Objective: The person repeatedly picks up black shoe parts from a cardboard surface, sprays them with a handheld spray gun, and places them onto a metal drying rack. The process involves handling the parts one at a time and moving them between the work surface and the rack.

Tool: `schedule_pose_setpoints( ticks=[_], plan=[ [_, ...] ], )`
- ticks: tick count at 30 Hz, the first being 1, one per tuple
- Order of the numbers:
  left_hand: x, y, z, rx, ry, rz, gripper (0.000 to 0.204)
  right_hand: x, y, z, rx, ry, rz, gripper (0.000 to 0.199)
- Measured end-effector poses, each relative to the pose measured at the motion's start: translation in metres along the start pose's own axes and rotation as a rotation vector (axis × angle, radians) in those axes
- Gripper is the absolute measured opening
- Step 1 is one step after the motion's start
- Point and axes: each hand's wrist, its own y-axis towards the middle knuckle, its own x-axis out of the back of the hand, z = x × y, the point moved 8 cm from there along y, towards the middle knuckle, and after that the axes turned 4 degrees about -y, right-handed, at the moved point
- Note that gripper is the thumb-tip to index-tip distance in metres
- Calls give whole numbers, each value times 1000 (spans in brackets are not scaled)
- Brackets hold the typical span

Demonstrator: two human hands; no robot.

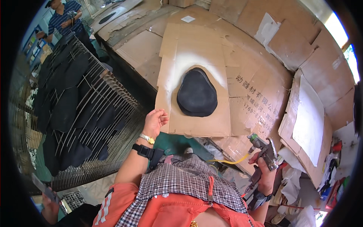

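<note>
A stack of black, rounded, pear-shaped pads (197,92) lies on a cardboard sheet (200,126) in front of me, with whitish spray haze on the cardboard around its far end. My left hand (155,122), with a gold watch at the wrist, is at the sheet's near left corner; its fingers curl closed over the edge. To the right, my right hand (264,172) is wrapped round the grip of a metal spray gun (267,153). The gun is held apart from the pads, beyond the sheet's near right side. A yellow hose (234,162) runs near it.
On the left stands a wire rack (100,89) bearing several black pads (70,108). Another person (70,22) stands behind it; another hand (50,206) holds a phone-like object at lower left. Cardboard walls (289,41) rise at the back and right, beside a white-coated panel (308,119).
</note>
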Motion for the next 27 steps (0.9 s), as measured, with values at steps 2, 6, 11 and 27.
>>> schedule_pose_setpoints(
  ticks=[2, 6, 11, 27],
  plan=[
    [2, 2, 6, -21, -2, -10, 13, -2, -4, -5, -36, -40, 75, 30],
    [-4, 24, 16, 8, 49, -10, 15, 3, -2, -4, -37, -64, 40, 34],
    [-9, 46, 29, 18, 119, -20, 17, 13, -6, -6, -60, -82, 79, 38],
    [-30, 129, 57, -74, 552, -197, 24, 30, 5, -11, -110, -29, -48, 41]
  ],
)
